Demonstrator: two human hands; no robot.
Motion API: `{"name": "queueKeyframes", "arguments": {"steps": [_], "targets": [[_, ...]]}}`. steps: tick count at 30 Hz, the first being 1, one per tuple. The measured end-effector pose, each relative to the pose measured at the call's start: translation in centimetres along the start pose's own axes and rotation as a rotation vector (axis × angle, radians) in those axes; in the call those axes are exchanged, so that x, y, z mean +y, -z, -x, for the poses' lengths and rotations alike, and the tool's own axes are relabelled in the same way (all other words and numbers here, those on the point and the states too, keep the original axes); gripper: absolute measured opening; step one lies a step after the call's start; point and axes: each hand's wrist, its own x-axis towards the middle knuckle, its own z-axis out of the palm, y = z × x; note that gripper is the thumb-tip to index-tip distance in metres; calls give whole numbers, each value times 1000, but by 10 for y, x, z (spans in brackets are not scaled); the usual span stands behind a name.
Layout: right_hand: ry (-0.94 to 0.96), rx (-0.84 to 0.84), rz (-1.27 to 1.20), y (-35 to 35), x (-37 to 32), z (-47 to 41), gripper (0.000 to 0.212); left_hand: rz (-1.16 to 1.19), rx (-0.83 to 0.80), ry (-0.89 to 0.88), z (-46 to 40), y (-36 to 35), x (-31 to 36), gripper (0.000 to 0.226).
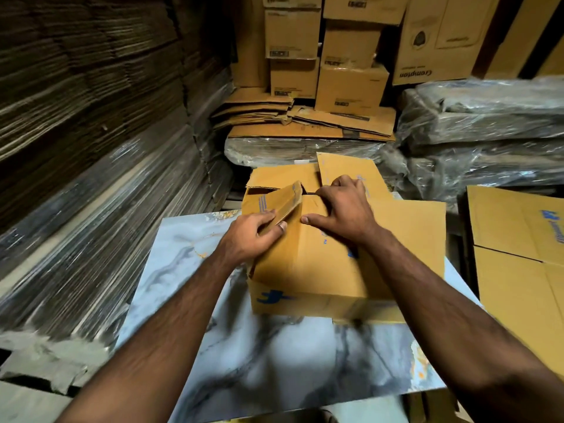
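Left grip (pixel 253 236) pinches the short side flap (pixel 285 203) of the cardboard box (pixel 320 270), thumb beneath and fingers curled over its edge, so the flap stands tilted inward over the opening. Our right grip (pixel 345 209) lies spread, palm down, on the wide near flap (pixel 308 254). The thumb is stretched far out toward the left grip and the fingertips reach the flap's far edge. We cannot tell whether those fingertips hook over that edge.

The box sits on the far half of the tabletop (pixel 244 361), with blue print on its front wall and on its flaps. Its two far flaps (pixel 348 172) stand open, and the right-hand flap (pixel 424 233) lies flat outward.

The tabletop is a pale slab with a grey marble pattern and a few orange flecks. Just to its right lies a stack of flat cartons (pixel 518 254) with the same blue print. Behind them are bundles wrapped in clear plastic (pixel 488 123).

At the back, loose flattened cardboard (pixel 305 120) rests on another wrapped bundle, with closed brown boxes (pixel 351 83) piled above it. To our left, a high wall of flattened cardboard sheets (pixel 91 87) fills the dim room, its lower layers wrapped in plastic.
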Motion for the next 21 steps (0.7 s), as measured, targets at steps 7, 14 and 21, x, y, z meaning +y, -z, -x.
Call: {"name": "queueKeyframes", "arguments": {"steps": [7, 14, 21], "targets": [[65, 130, -3, 36, -29, 29, 49, 398, -86, 181, 5, -8, -16, 100], [26, 83, -1, 73, -58, 72, 28, 612, -249, 191, 15, -6, -21, 81], [-7, -191, -38, 92, -65, 94, 16, 719, -463, 343, 49, -9, -31, 103]]}}
